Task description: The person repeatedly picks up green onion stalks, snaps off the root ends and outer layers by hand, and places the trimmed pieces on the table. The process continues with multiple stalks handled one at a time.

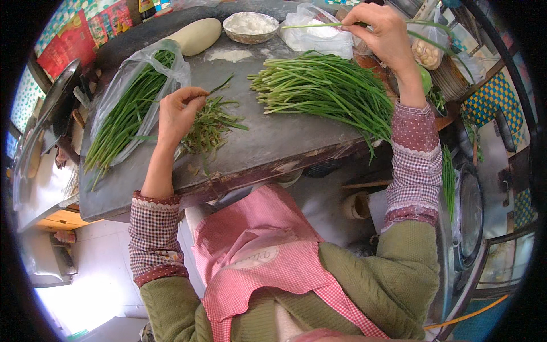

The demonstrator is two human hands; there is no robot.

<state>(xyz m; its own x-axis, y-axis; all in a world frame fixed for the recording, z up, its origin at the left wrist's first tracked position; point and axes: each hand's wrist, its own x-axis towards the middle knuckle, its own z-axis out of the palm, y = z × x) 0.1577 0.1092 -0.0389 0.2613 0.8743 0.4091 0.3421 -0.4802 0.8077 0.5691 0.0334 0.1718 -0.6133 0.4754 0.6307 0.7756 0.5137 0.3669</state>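
My right hand [376, 32], raised over the back right of the dark worktop, pinches a single garlic chive stalk [310, 26] between thumb and fingers; its green leaves trail off to the right. Below it lies a large pile of green chives [320, 87], pale ends pointing left. My left hand [181, 111] has its fingertips closed on a small green leaf scrap [222, 84], over a heap of trimmed, partly yellowed leaves [207, 128]. Left of that hand, more chives [124, 115] lie partly inside a clear plastic bag [177, 70].
Along the back of the worktop [273, 132] stand a pale dough roll [198, 36], a bowl of white flour [251, 25] and a plastic bag with white powder [316, 36]. A wok [64, 92] is at the left. A bag of round pale items [427, 51] is at the right.
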